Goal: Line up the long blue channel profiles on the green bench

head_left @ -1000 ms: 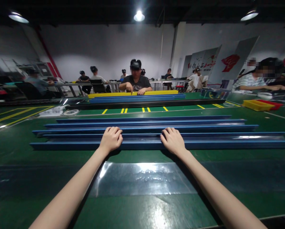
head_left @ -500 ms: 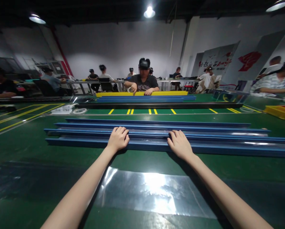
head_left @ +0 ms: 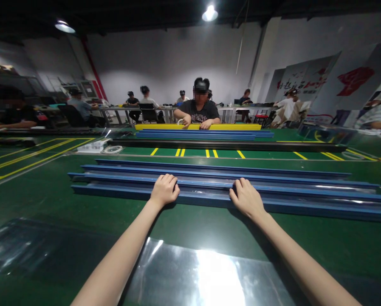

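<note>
Two long blue U-shaped channels (head_left: 203,199) lie side by side across the green table in front of me, their open sides facing up. My left hand (head_left: 165,190) is curled over the walls of the nearer channel, left of its middle. Farther right, my right hand (head_left: 246,197) grips the same channel with bent fingers. Both sets of fingertips are partly hidden behind the channel walls. Between my forearms, a clear plastic sheet (head_left: 165,267) lies flat on the table and reflects the lamp.
A long black bar (head_left: 228,145) lies beyond the channels, with more blue strips (head_left: 196,134) and a yellow strip (head_left: 228,127) behind it. A person (head_left: 200,110) works there. A white roll (head_left: 113,149) rests at the left. Other people sit at tables farther back.
My view has turned slightly left, so everything sits farther right in the picture. Both hands keep their hold on the near blue channel.
</note>
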`<move>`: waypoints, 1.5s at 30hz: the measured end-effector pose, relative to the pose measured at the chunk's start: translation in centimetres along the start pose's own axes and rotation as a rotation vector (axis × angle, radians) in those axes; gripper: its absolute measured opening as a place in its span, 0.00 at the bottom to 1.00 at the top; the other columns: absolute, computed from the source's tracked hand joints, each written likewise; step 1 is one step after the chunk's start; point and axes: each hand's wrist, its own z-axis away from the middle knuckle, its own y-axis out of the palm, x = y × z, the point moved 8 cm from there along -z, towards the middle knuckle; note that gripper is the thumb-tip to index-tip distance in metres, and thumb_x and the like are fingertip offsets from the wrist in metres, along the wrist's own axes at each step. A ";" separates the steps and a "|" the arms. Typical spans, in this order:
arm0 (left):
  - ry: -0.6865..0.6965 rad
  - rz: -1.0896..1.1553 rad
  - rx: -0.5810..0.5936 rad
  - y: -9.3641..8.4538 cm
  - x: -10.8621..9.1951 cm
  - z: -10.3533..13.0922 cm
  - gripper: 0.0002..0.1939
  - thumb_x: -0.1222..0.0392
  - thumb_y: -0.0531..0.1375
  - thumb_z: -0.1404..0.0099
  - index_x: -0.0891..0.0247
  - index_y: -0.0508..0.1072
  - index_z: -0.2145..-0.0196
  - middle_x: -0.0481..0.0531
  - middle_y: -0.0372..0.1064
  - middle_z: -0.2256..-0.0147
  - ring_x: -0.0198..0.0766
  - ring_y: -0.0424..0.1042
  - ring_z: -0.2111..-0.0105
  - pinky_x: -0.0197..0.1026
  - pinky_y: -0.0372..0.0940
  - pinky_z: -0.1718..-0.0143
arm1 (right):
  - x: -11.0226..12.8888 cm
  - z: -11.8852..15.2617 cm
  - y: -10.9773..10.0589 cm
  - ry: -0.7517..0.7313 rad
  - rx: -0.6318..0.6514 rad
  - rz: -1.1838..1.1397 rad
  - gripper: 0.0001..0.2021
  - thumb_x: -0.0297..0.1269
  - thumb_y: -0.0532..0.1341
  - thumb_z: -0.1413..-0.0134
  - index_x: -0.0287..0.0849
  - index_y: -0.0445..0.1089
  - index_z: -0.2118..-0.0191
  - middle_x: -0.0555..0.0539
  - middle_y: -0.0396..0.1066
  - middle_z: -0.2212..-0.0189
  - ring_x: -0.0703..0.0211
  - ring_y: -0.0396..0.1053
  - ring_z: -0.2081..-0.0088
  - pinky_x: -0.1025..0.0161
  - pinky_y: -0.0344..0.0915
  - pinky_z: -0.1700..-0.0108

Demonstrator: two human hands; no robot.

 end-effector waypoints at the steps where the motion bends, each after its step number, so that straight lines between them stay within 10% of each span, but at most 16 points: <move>1: -0.003 0.000 0.004 0.2 0.2 -0.1 0.12 0.63 0.49 0.44 0.67 0.70 0.67 0.55 0.69 0.69 0.42 0.64 0.67 0.43 0.58 0.65 | 0.0 -0.3 0.2 -0.001 0.000 0.000 0.12 0.40 0.44 0.45 0.40 0.59 0.69 0.43 0.61 0.69 0.56 0.57 0.65 0.63 0.53 0.64; 24: -0.327 -0.022 0.246 2.5 2.5 -1.3 0.12 0.57 0.47 0.39 0.64 0.67 0.69 0.56 0.63 0.66 0.43 0.63 0.64 0.41 0.60 0.64 | 0.0 -1.5 0.9 -0.037 0.006 -0.083 0.14 0.44 0.44 0.46 0.40 0.61 0.68 0.43 0.62 0.68 0.55 0.58 0.64 0.62 0.53 0.63; 35: -0.310 -0.036 0.292 2.0 2.0 -1.1 0.11 0.59 0.47 0.39 0.64 0.66 0.69 0.56 0.64 0.66 0.42 0.64 0.63 0.40 0.60 0.63 | 0.0 -0.8 0.6 -0.054 0.034 -0.102 0.14 0.43 0.45 0.46 0.39 0.62 0.67 0.43 0.62 0.69 0.55 0.58 0.64 0.62 0.53 0.63; 41: -0.348 0.017 0.506 3.0 3.3 -2.7 0.16 0.56 0.45 0.38 0.62 0.68 0.73 0.52 0.67 0.69 0.40 0.67 0.67 0.38 0.60 0.70 | -1.5 -2.1 1.3 -0.039 0.111 -0.273 0.15 0.41 0.43 0.43 0.41 0.63 0.66 0.45 0.64 0.68 0.57 0.59 0.64 0.62 0.55 0.61; 45: -0.224 0.033 0.448 3.5 2.3 -5.4 0.12 0.61 0.47 0.39 0.63 0.69 0.67 0.54 0.67 0.65 0.40 0.66 0.62 0.39 0.60 0.64 | -2.8 -3.9 1.7 -0.027 0.114 -0.264 0.13 0.38 0.46 0.45 0.39 0.65 0.63 0.43 0.64 0.65 0.56 0.60 0.62 0.62 0.55 0.59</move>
